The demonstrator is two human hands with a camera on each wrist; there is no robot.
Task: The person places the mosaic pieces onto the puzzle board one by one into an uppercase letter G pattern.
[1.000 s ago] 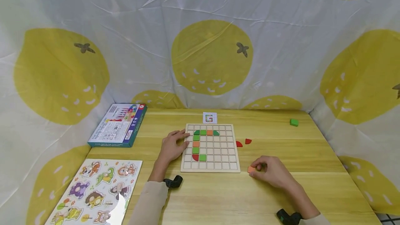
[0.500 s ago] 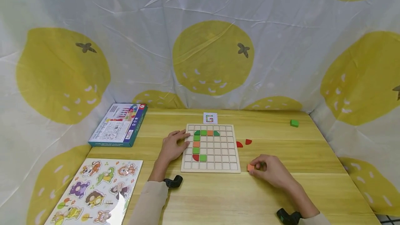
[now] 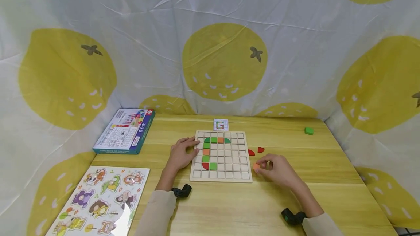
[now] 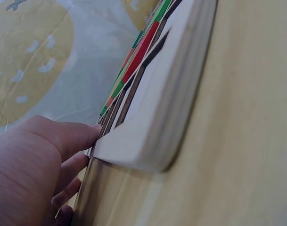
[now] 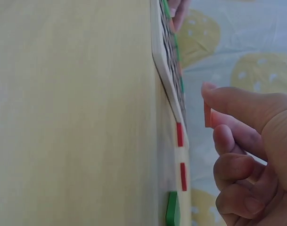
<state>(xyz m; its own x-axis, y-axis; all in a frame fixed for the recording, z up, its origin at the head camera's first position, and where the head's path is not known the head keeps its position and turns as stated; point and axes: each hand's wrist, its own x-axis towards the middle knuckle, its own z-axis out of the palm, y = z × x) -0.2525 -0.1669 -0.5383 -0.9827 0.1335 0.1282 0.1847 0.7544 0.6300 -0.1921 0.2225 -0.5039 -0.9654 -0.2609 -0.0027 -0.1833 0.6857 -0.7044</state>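
A wooden grid board point(image 3: 228, 178) lies mid-table with green, orange and red tiles set in a C-like shape. My left hand point(image 3: 181, 153) rests at its left edge, thumb and forefinger touching the rim; the left wrist view shows the thumb point(image 4: 75, 136) at the board's corner. Just right of the board, my right hand point(image 3: 279, 168) pinches an orange square tile point(image 3: 256, 166) between thumb and fingers. In the right wrist view, this tile point(image 5: 207, 115) is seen edge-on, raised off the table. Two red quarter-circle tiles point(image 3: 260, 150) point(image 3: 251, 152) lie between board and right hand.
A small pattern card point(image 3: 221, 124) lies behind the board. At the far right is a green block point(image 3: 308, 130). On the left are a boxed game point(image 3: 123, 132) and an animal picture board point(image 3: 141, 181). A lemon-print cloth point(image 3: 226, 6) hangs behind.
My right hand has lifted the orange tile and carried it left and away from me, nearer the board's right edge. My left hand has stayed in place.
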